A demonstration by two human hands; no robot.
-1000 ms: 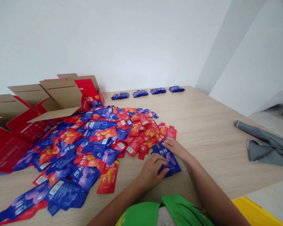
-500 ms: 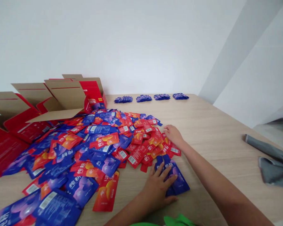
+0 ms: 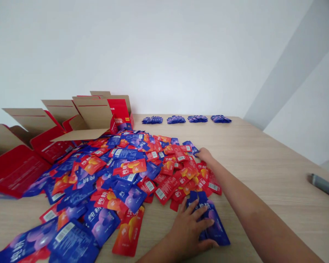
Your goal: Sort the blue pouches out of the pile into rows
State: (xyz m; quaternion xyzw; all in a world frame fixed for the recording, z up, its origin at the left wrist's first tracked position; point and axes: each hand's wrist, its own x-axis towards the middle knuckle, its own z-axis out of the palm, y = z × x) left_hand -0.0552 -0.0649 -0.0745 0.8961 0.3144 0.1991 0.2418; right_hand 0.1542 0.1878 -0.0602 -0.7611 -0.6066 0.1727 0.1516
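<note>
A wide heap of red and blue sachets [image 3: 120, 171] covers the left half of the wooden table [image 3: 257, 160]. My left hand [image 3: 190, 228] lies flat with spread fingers on a small stack of blue sachets [image 3: 215, 226] near the front edge. My right hand [image 3: 204, 155] reaches out to the far right rim of the heap, touching a blue sachet [image 3: 190, 145] there. Its fingers are partly hidden, and whether they grip the sachet is unclear.
Open cardboard boxes with red insides [image 3: 79, 117] stand at the back left. Several small stacks of blue sachets [image 3: 186, 119] line the far edge by the white wall. A grey cloth [image 3: 325, 186] lies at the right edge.
My right hand has moved from the near stack out to the far edge of the heap. My left hand has flattened onto the blue stack. The view has shifted left and up.
</note>
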